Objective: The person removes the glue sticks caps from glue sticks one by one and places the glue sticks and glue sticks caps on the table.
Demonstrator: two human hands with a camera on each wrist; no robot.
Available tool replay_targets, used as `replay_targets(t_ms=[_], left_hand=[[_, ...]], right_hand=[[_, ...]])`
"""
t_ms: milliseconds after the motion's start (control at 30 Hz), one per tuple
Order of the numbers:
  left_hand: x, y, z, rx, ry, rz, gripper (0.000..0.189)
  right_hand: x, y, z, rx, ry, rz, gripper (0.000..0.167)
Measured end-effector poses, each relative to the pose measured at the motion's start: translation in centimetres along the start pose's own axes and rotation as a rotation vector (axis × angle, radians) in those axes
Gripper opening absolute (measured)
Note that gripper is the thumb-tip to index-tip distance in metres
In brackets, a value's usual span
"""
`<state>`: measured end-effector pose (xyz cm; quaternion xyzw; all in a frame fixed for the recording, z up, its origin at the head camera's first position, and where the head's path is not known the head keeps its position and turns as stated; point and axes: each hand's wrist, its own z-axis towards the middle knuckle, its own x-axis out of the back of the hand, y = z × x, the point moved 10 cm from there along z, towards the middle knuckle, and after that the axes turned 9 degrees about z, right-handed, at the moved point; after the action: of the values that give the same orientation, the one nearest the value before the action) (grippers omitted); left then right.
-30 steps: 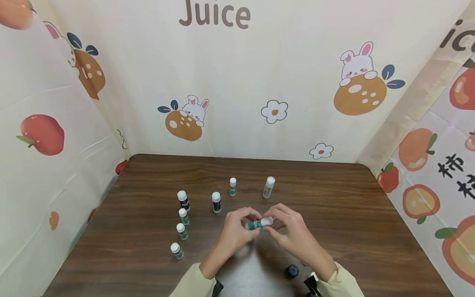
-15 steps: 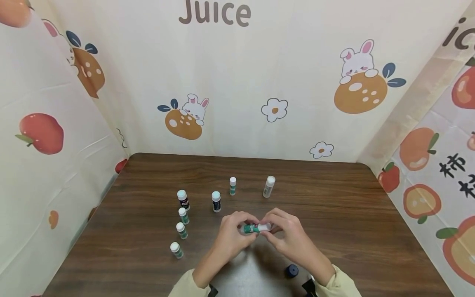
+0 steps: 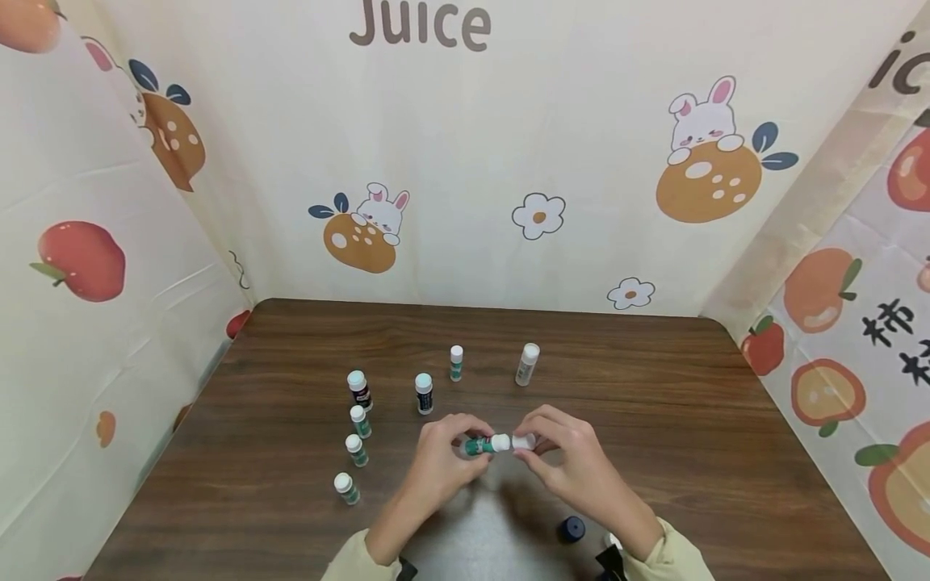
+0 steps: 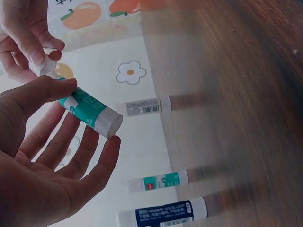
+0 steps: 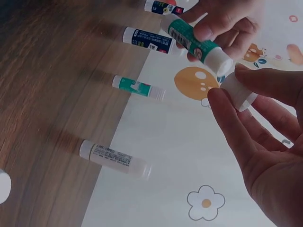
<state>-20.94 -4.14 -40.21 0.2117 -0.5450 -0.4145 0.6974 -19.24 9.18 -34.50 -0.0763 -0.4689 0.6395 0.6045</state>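
My left hand (image 3: 441, 461) holds a green and white glue stick (image 3: 479, 445) lying sideways above the table, its white end pointing right. In the left wrist view the thumb (image 4: 49, 87) lies along the barrel and a fingertip touches the far end. A white cap (image 5: 236, 92) is pinched between the thumb and fingers of my right hand (image 3: 570, 452). Only a narrow gap separates cap and stick in the head view. Beyond the hands, a white glue stick (image 3: 527, 365), a small green glue stick (image 3: 455, 364) and a navy glue stick (image 3: 424, 395) stand upright.
At the left, a column of standing glue sticks runs toward the front, from a navy-labelled one (image 3: 359, 391) to a green one (image 3: 346, 489). A dark blue cap (image 3: 571, 529) lies near the right forearm. Printed curtains (image 3: 465, 161) enclose the wooden table (image 3: 654, 387).
The white cap has come off the end of the green glue stick. My left hand has drawn the stick to the left, while my right hand has stayed nearly in place.
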Motion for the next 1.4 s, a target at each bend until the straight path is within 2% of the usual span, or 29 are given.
replay_targets(t_ms=[267,467,633,800,1233,1400], left_hand=[[0.6,-1.5,-0.1,0.056,0.039,-0.045,0.027],[1.3,-2.7,-0.3,0.127,0.060,-0.092,0.026],[1.7,-3.9,-0.4,0.194,0.053,-0.107,0.025],[2.1,-5.0,-0.5,0.246,0.077,-0.129,0.025],[3.6,-7.4,-1.0,0.345,0.167,-0.107,0.026],[3.9,-8.4,-1.2,0.394,0.177,-0.096,0.025]], right_hand=[[0.5,0.3,-0.2,-0.014,-0.007,-0.018,0.034],[1.0,1.0,-0.5,-0.043,-0.001,-0.060,0.035],[1.8,1.0,-0.5,-0.031,0.023,-0.107,0.037],[2.5,1.3,-0.6,-0.039,0.040,-0.137,0.037],[3.6,3.7,-1.7,-0.091,0.035,-0.224,0.034],[4.3,5.0,-2.5,-0.137,0.039,-0.274,0.032]])
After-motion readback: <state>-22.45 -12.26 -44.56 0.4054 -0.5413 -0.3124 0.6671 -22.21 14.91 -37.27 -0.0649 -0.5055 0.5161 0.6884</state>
